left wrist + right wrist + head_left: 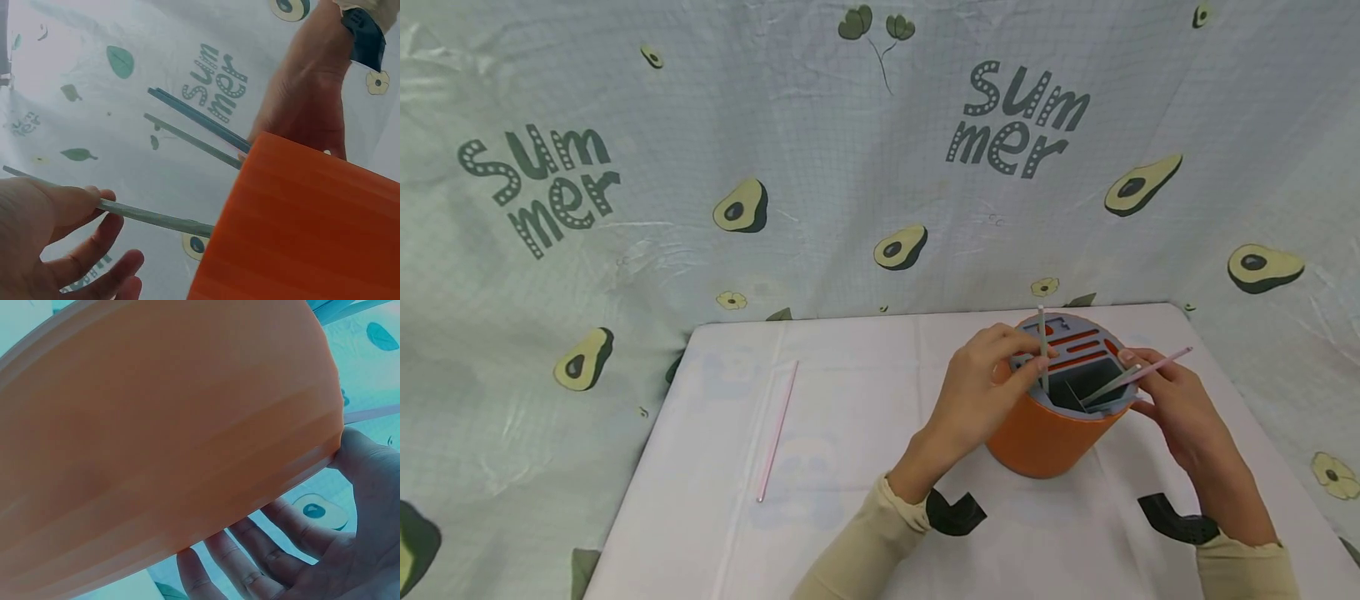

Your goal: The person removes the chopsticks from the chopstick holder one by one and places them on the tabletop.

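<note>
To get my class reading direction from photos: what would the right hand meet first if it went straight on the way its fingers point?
The holder: the right hand points at its side and seems to touch it already, though exact contact is hard to judge.

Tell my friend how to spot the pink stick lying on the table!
Find the white table, then look at its left side, away from the orange pot. A thin pink stick lies there alone, while the other sticks poke out of the pot.
</note>
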A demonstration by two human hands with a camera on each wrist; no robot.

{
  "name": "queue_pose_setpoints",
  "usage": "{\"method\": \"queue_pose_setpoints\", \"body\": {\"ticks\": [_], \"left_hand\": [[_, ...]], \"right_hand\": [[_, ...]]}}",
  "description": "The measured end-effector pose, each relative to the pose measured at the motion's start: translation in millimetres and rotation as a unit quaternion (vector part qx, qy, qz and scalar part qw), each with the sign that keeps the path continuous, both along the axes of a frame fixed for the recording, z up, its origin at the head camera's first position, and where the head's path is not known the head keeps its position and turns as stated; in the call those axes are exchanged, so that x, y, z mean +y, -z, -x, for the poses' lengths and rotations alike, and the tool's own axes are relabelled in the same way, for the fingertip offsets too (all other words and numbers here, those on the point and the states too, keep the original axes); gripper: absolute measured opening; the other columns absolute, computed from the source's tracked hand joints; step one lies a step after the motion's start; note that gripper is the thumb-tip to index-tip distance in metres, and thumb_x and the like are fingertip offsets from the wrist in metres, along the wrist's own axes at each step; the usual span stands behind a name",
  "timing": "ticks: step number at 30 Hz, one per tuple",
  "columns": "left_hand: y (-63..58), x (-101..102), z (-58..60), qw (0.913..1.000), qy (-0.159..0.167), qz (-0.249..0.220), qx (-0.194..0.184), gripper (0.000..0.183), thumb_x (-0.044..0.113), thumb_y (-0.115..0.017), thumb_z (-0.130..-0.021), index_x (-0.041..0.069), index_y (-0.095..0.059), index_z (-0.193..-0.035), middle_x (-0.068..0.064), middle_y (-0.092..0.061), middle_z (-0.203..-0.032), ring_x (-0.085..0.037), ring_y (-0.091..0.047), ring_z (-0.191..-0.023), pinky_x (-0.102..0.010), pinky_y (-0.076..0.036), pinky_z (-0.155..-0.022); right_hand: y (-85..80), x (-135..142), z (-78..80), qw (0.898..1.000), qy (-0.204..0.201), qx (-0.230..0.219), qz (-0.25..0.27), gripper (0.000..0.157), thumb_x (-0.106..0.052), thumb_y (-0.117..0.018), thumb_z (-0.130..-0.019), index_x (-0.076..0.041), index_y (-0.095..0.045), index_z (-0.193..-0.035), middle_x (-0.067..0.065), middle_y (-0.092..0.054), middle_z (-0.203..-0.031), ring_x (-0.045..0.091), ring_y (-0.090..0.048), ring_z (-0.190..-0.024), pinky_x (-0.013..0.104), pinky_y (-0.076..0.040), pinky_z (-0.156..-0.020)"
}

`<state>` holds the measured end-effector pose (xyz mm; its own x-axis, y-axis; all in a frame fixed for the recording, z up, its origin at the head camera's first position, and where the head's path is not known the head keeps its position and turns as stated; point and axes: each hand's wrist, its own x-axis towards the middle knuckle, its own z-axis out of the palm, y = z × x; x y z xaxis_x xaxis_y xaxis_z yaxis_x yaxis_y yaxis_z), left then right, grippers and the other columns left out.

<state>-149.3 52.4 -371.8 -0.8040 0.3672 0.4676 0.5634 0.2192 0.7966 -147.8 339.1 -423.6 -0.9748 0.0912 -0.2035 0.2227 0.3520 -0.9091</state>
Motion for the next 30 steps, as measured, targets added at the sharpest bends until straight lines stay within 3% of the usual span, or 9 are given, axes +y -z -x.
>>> {"method": "queue_pose_setpoints", "body": {"ticks": [4, 7, 11, 17, 23, 30], "left_hand": [[-3.7, -2.4, -0.7, 0.9981, 0.02, -0.053, 0.023, 0.016, 0.016, -0.068, -0.102, 0.01, -0.076, -0.114, -0.002, -0.072, -0.113, -0.014, -0.067, -0.109, -0.024, -0.056, -0.096], [-5.5, -3.0, -0.4, 0.9949, 0.017, -0.08, 0.059, 0.017, 0.015, -0.066, -0.103, 0.008, -0.074, -0.116, -0.004, -0.073, -0.114, -0.011, -0.067, -0.108, -0.029, -0.057, -0.096], [-8.5, -3.9, -0.3, 0.9894, 0.007, -0.123, 0.077, 0.017, 0.014, -0.064, -0.105, 0.007, -0.073, -0.118, -0.006, -0.073, -0.115, -0.013, -0.067, -0.107, -0.029, -0.057, -0.097], [-10.1, -8.8, -0.4, 0.9762, 0.007, -0.214, 0.034, 0.017, 0.007, -0.062, -0.104, 0.0, -0.069, -0.119, -0.016, -0.07, -0.118, -0.026, -0.069, -0.105, -0.034, -0.061, -0.094], [-11.8, -16.2, -0.5, 0.9585, 0.015, -0.285, -0.002, 0.021, 0.002, -0.06, -0.104, -0.005, -0.065, -0.123, -0.026, -0.064, -0.114, -0.039, -0.072, -0.098, -0.043, -0.063, -0.09], [-13.5, -28.5, 1.3, 0.9453, -0.015, -0.326, -0.013, 0.024, 0.009, -0.06, -0.106, -0.006, -0.065, -0.123, -0.031, -0.064, -0.105, -0.018, -0.074, -0.095, -0.044, -0.064, -0.088]], "right_hand": [[-0.9, 0.3, 0.2, 1.0, 0.001, -0.001, 0.002, 0.034, -0.051, -0.049, -0.108, -0.03, -0.059, -0.133, -0.037, -0.057, -0.105, -0.002, -0.048, -0.108, 0.012, -0.054, -0.077], [-1.1, 0.4, -0.4, 1.0, 0.001, 0.001, -0.001, 0.036, -0.052, -0.049, -0.108, -0.029, -0.059, -0.134, -0.036, -0.057, -0.105, -0.001, -0.047, -0.108, 0.012, -0.054, -0.077], [-0.3, 0.9, 0.0, 1.0, 0.001, 0.001, 0.0, 0.037, -0.052, -0.049, -0.107, -0.028, -0.058, -0.135, -0.036, -0.057, -0.106, 0.0, -0.046, -0.11, 0.012, -0.054, -0.078], [1.2, 2.1, 1.5, 1.0, 0.002, -0.001, 0.003, 0.035, -0.052, -0.049, -0.107, -0.03, -0.058, -0.133, -0.036, -0.058, -0.105, 0.001, -0.047, -0.111, 0.011, -0.053, -0.078], [1.2, 0.8, 0.7, 1.0, 0.005, -0.005, -0.003, 0.04, -0.055, -0.048, -0.107, -0.029, -0.056, -0.136, -0.035, -0.056, -0.107, 0.013, -0.045, -0.122, 0.011, -0.052, -0.078], [2.8, 0.9, 0.6, 1.0, 0.006, -0.003, 0.003, 0.04, -0.054, -0.048, -0.107, -0.029, -0.057, -0.137, -0.035, -0.057, -0.107, 0.006, -0.045, -0.116, 0.011, -0.052, -0.078]]}}
